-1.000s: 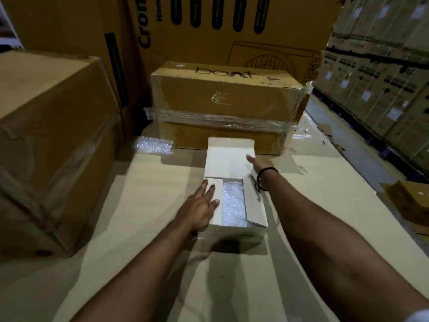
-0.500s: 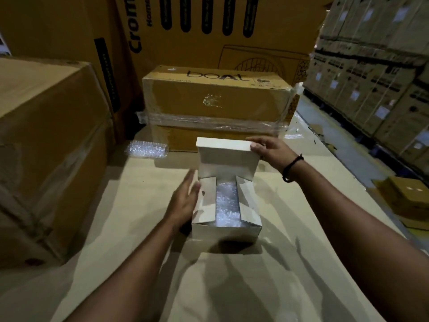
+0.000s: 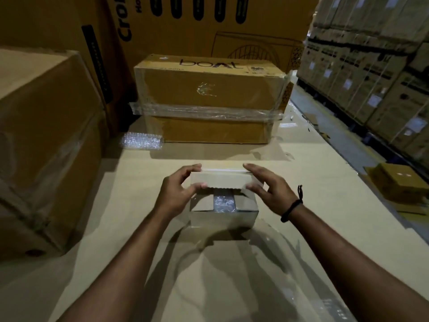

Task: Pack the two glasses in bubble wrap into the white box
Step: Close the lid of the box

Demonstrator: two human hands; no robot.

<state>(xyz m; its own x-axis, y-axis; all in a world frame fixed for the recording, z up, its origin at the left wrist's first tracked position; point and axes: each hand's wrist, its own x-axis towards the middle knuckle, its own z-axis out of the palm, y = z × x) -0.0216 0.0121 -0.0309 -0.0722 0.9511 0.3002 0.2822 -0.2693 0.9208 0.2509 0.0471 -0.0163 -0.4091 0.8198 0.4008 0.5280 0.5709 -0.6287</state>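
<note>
**Two hands hold the lid of a white box over bubble-wrapped contents**

At the left edge of a cardboard-covered surface (image 3: 325, 182) stands a large brown carton (image 3: 46, 135), partly wrapped in clear film. Just right of it, toward the far edge, a bubble-wrapped bundle (image 3: 142, 141) lies on its side. It is blurred, so what is inside cannot be made out. Beside the bundle, against the far edge, sits a taped carton printed "boat" (image 3: 209, 89), with a taller printed carton (image 3: 185, 24) behind it.

Near the middle of the surface sits the white box (image 3: 224, 217). Its two side flaps are folded inward, and bubble wrap (image 3: 223, 203) shows in the gap between them. The lid (image 3: 220, 180) is tipped forward over the far half of the opening, not down flat. The left hand (image 3: 175, 194) pinches the lid's left end, with fingers curled over the far edge and thumb under the near edge. The right hand (image 3: 270, 191) pinches the right end in the same way, and a black band (image 3: 292, 209) circles that wrist.

Past the right edge of the surface, lower down, rests a small brown box (image 3: 401, 184). Rows of stacked cartons (image 3: 371, 77) line the aisle beyond.
</note>
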